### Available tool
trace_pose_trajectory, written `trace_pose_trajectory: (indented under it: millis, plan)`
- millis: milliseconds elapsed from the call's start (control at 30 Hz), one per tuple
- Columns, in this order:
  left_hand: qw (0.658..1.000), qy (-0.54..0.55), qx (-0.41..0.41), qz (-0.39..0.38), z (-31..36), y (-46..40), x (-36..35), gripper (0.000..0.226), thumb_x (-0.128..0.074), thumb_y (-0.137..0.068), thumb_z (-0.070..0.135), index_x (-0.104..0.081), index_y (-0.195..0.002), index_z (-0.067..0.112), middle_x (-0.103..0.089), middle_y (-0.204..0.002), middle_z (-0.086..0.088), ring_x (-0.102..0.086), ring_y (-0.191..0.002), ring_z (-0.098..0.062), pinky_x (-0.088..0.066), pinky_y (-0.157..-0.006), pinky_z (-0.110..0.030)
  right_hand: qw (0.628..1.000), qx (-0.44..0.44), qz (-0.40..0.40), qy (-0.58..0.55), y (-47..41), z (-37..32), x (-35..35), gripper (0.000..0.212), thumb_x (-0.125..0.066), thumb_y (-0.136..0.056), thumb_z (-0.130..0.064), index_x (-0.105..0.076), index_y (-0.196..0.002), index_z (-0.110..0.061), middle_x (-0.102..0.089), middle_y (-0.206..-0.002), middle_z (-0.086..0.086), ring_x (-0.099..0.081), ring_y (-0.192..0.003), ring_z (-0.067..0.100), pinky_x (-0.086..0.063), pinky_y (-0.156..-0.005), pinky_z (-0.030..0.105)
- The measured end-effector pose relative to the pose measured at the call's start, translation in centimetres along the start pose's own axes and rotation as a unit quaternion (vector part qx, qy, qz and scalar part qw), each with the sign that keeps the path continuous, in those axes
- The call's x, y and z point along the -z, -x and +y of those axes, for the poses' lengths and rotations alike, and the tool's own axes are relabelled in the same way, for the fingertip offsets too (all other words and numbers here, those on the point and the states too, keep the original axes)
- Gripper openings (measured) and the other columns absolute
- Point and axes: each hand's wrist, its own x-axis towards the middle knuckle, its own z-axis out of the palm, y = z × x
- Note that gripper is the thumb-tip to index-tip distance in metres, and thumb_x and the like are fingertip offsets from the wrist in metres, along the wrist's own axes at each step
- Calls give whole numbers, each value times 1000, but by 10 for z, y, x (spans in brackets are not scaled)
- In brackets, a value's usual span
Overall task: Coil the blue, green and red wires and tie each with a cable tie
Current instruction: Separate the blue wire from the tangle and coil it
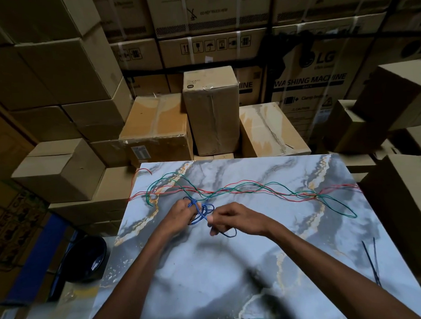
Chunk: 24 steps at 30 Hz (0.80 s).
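Note:
The blue wire (205, 211) is bunched into small loops between my two hands above the marble table top (208, 266). My left hand (180, 214) grips the coil, with loops wound round its fingers. My right hand (227, 218) pinches the wire's free end, and a short loop of blue hangs below its fingers. Behind my hands the green wire (335, 204) and the red wire (289, 196) lie loose and tangled together across the table's far half. Dark cable ties (373, 261) lie near the right edge.
Cardboard boxes (210, 111) are stacked all round the far and side edges of the table. A black helmet-like object (88, 256) sits low at the left. The red wire ends hang over the table's left and right edges.

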Motion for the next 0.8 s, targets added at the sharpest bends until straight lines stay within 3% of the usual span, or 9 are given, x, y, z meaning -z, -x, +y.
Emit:
trace_pose_trajectory:
  millis: [133, 233, 333, 433, 500, 600, 700, 733, 800]
  plan:
    - [1000, 1, 16, 1, 1, 0, 2, 29, -58, -88, 23, -48, -63, 12, -42, -53, -3, -36, -50, -15, -31, -55, -29, 1000, 4, -11, 4, -5, -4, 4, 25, -66, -99, -31, -72, -88, -10, -69, -70, 1, -62, -65, 13, -49, -65, 24]
    - [998, 47, 37, -21, 3, 5, 6, 26, -59, -84, 22, -48, -63, 11, -39, -50, 0, -33, -46, -12, -30, -51, -26, 987, 20, 138, -74, -8, -8, 25, 28, -61, -103, -26, -73, -80, -18, -46, -55, -13, -41, -49, 7, -34, -48, 19]
    - [987, 133, 71, -51, 2, 11, 16, 28, -56, -95, 13, -51, -68, 7, -29, -49, 3, -23, -43, -9, -26, -47, -23, 935, 50, 349, -38, -12, -7, 65, 28, -62, -102, -25, -76, -81, -13, -48, -48, -14, -38, -47, 1, -29, -50, 21]
    - [973, 207, 83, -59, -4, 11, 28, 31, -46, -102, 13, -52, -72, 5, -23, -49, 6, -19, -40, -7, -33, -50, -24, 881, -24, 466, 81, -14, 11, 106, 28, -66, -98, -34, -81, -88, -13, -72, -69, 2, -65, -70, 14, -42, -66, 28]
    - [965, 243, 79, -55, -6, 10, 31, 31, -44, -103, 16, -52, -76, 5, -23, -49, 7, -19, -39, -6, -35, -55, -28, 871, -120, 445, 173, -14, 28, 119, 27, -69, -94, -40, -78, -106, -17, -77, -93, 12, -70, -97, 29, -47, -78, 31]
    - [962, 260, 73, -42, 0, 9, 25, 31, -42, -105, 18, -52, -79, 4, -24, -48, 7, -21, -39, -5, -37, -56, -28, 858, -199, 328, 342, -20, 42, 102, 61, -68, -93, -34, -49, -148, -17, -61, -131, 20, -55, -124, 41, -46, -98, 44]
    - [951, 301, 67, -33, 7, 4, 16, 30, -42, -105, 18, -52, -81, 4, -25, -47, 7, -22, -37, -4, -44, -51, -24, 861, 8, 337, 380, -25, 30, 63, 65, -56, -84, -25, -49, -148, -12, -57, -132, 20, -54, -119, 40, -46, -100, 45]
    - [943, 323, 66, -35, 9, 3, 14, 29, -42, -105, 19, -51, -82, 4, -24, -47, 8, -22, -36, -4, -44, -50, -24, 882, 77, 320, 336, -25, 22, 47, 60, -51, -84, -25, -56, -141, -11, -62, -126, 17, -58, -114, 35, -47, -98, 42]
    - [923, 376, 65, -39, 12, 1, 11, 29, -40, -105, 19, -50, -82, 4, -24, -46, 9, -22, -35, -3, -44, -49, -23, 952, 97, 228, 179, -24, -4, 20, 43, -48, -90, -35, -66, -126, -20, -71, -109, 7, -65, -99, 21, -53, -87, 35]
